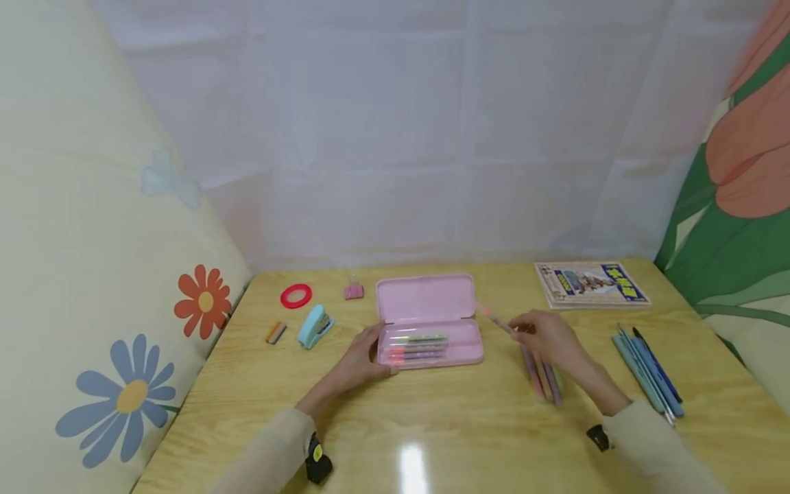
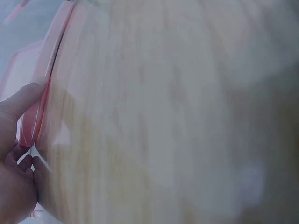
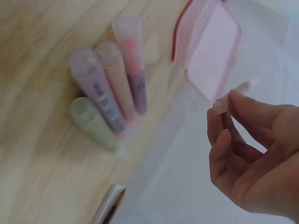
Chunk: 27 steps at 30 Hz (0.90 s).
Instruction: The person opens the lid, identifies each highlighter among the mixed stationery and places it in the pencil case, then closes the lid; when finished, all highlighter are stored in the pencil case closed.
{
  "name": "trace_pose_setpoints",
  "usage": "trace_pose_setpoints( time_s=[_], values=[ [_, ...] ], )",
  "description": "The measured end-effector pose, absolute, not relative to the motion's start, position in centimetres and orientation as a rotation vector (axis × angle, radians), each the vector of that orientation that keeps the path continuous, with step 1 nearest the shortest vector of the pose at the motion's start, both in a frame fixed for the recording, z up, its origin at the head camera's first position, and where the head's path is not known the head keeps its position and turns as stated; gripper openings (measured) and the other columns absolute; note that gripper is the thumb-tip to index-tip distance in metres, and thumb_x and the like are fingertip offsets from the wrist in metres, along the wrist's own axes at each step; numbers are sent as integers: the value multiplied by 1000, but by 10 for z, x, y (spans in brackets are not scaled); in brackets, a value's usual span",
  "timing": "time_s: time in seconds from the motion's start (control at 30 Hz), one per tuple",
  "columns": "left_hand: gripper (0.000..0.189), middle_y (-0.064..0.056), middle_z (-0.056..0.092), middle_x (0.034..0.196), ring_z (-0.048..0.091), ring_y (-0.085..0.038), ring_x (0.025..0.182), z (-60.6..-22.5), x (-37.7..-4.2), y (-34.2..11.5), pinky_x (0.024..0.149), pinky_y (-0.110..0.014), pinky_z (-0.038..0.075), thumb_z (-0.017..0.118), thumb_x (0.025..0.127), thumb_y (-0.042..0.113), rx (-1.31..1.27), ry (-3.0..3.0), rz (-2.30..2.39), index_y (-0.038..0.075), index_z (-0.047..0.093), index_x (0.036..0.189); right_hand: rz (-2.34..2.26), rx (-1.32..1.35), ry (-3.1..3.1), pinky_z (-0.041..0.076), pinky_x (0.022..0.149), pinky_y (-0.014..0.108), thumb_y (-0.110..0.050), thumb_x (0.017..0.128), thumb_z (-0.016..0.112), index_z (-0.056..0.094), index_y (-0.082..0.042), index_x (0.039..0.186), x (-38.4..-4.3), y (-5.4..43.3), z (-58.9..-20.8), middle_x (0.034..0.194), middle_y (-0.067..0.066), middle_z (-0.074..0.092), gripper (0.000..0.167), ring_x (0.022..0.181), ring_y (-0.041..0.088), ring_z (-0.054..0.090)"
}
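Note:
A pink pencil case (image 1: pixel 426 298) lies open on the table with its lid tipped back. Several highlighter pens (image 1: pixel 418 348) lie side by side in its base. My left hand (image 1: pixel 358 360) grips the case's left end; in the left wrist view its thumb (image 2: pixel 29 97) presses on the case's front wall. Between thumb and fingertips, my right hand (image 1: pixel 549 339) pinches a slim highlighter pen (image 3: pixel 246 86) with a pinkish end, held right of the case and pointing towards it. Below that hand, several pastel highlighters (image 3: pixel 100 93) in purple, peach, pink and green lie on the table.
On the left are a red ring of tape (image 1: pixel 296 296), a light-blue stapler (image 1: pixel 316 327), a pink binder clip (image 1: pixel 354 291) and a small orange-and-grey block (image 1: pixel 276 333). On the right lie a booklet (image 1: pixel 589 285) and several blue pens (image 1: pixel 648 374). A white cloth (image 1: pixel 382 137) hangs behind.

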<state>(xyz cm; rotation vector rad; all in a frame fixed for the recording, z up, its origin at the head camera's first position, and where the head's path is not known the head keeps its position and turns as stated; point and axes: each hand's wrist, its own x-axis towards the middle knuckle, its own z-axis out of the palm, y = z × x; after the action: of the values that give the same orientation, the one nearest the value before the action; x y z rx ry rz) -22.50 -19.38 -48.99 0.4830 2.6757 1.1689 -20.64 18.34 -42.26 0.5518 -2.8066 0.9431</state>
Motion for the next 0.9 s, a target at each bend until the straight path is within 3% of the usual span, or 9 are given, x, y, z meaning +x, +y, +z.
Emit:
trace_pose_setpoints(
  time_s=[0.17,0.47,0.9],
  values=[
    [100,-14,24,156,20,-34,142,-491,-225,-194,112,-54,22,79,79,37,472,2693,1153,13,18,155,716,712,-2745,48,57,29,-7,80,76,75,-5,94,-215,150,-420,76,-1,62,14,66,14,58],
    [99,-12,24,156,21,-33,141,-491,-222,-193,112,-54,22,79,79,37,466,2679,1153,13,19,155,434,960,-2727,46,54,26,-9,82,75,76,-10,90,-236,96,-426,74,-1,57,7,64,14,55],
    [100,-13,24,156,21,-34,142,-489,-222,-193,112,-54,22,79,79,38,469,2674,1175,12,18,155,259,1094,-2703,45,56,25,-6,82,71,76,-13,82,-261,69,-439,70,-1,55,9,64,13,51]
  ],
)
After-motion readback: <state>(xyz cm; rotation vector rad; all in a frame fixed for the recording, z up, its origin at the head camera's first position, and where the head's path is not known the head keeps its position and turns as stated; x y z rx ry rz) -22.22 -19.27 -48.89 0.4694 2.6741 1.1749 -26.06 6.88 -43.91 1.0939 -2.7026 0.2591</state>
